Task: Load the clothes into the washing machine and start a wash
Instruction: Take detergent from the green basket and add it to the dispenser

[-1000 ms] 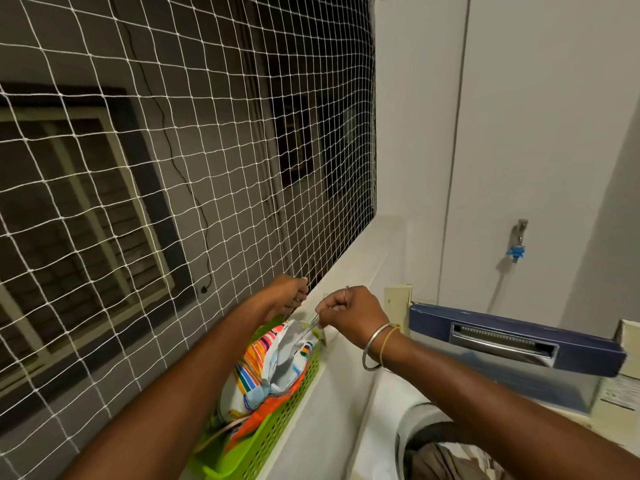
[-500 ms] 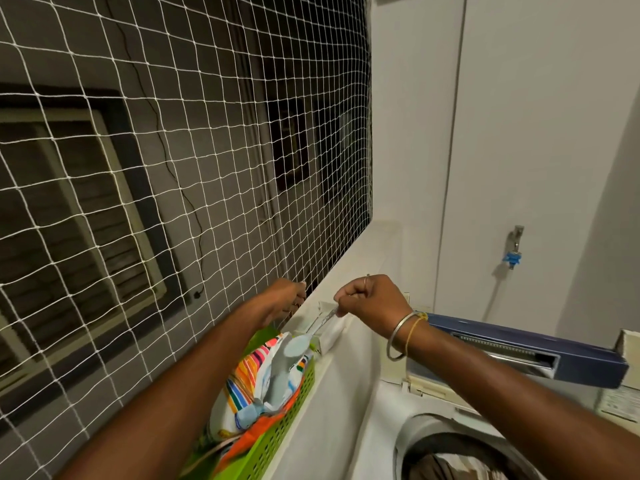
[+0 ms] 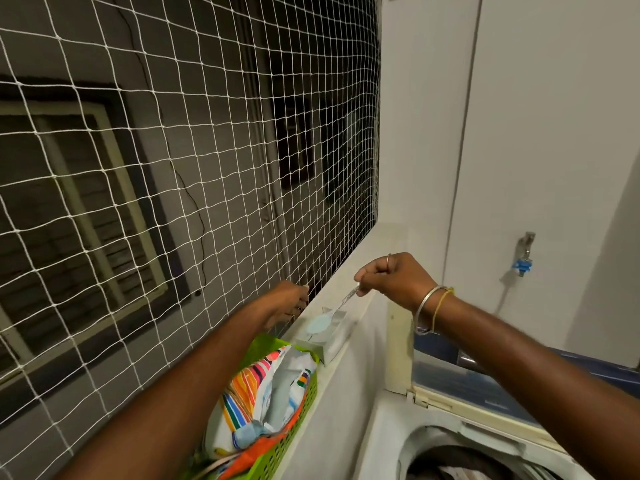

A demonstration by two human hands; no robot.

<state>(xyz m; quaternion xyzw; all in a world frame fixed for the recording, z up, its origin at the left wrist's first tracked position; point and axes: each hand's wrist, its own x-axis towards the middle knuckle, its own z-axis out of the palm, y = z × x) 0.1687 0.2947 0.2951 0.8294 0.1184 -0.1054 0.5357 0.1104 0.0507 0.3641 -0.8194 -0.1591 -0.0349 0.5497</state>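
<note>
Detergent step: the right hand point(image 3: 391, 275) pinches a spoon point(image 3: 338, 307) of blue powder over its box point(image 3: 327, 341) on the ledge. The left hand's point(image 3: 287, 299) fingers cannot be made out. Clothes point(image 3: 446, 471) lie in the washing machine point(image 3: 388, 431). Next, the spoon probably has to travel level to the drum.

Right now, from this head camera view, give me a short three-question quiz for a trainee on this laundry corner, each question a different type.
1. True or false: the right hand pinches a small shiny spoon heaped with pale blue powder.
2. Multiple choice: the colourful striped packet lies in A) the drum, B) the green plastic basket, C) a sink.
3. Fill in: the blue translucent lid of the white washing machine stands ____.
Key: 1 true; 2 B; 3 open.
</note>
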